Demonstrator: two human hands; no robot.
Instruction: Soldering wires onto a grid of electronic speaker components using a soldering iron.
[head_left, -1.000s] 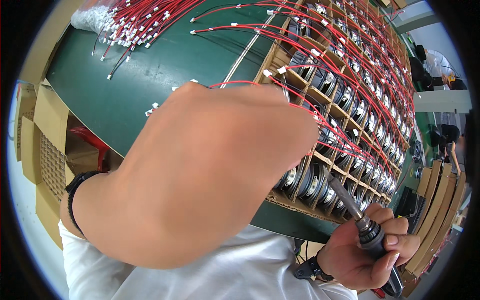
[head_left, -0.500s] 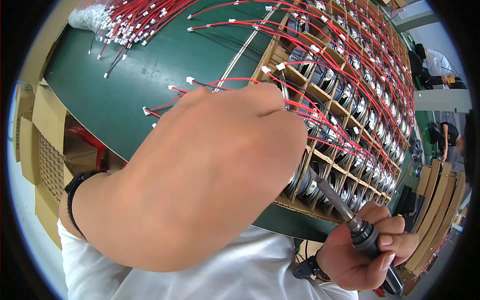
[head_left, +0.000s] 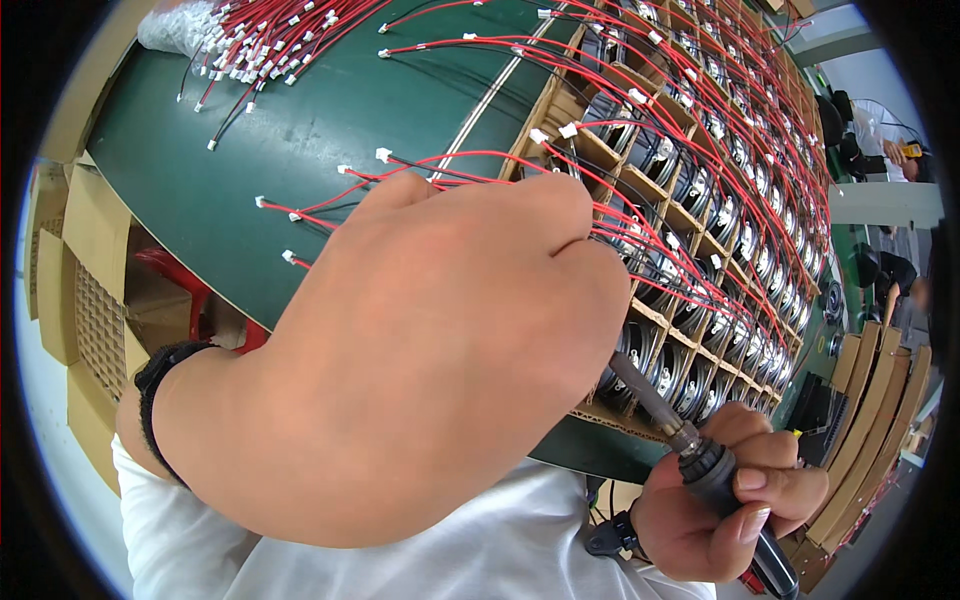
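Note:
My left hand (head_left: 440, 330) fills the middle of the view, back upward, its fingers curled and mostly hidden beneath it; what they hold cannot be seen. It is over the near left edge of a cardboard divider tray (head_left: 618, 182) filled with small round speakers (head_left: 657, 158). Red and black wires (head_left: 480, 153) with white connectors come out of the cells and past this hand. At the lower right, my right hand (head_left: 690, 520) grips a soldering iron (head_left: 708, 468) by its dark handle. The iron's metal barrel slants up leftward to the tray's near side, with its tip hidden behind my left hand.
A heap of red and black wires with white connectors (head_left: 270, 45) lies on the green table (head_left: 330, 100) at the far left, beside a clear plastic bag (head_left: 175, 30). Open cartons (head_left: 100, 230) stand at left. Stacked cardboard (head_left: 865, 430) and other people are at right.
My left hand has shifted slightly right. The soldering iron and right hand have moved a little left, bringing the barrel's visible end closer to the left hand. Wire ends beside it have shifted.

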